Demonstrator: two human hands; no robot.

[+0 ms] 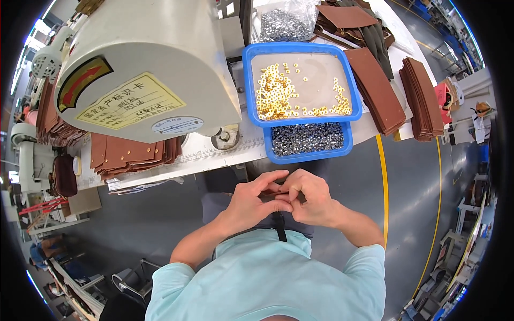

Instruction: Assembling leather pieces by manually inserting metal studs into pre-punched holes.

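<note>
Over grey floor (354,187), left hand (250,200) and right hand (310,198) hold a brown piece (272,193) in pinched grip.

bright light | fisheye-bent edges | black corners | rim detail perhaps soft

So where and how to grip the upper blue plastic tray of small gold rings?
Probably by the left and right rims of the upper blue plastic tray, from the near side: its raised edge gives purchase, and the loose small gold rings need it level.
</note>
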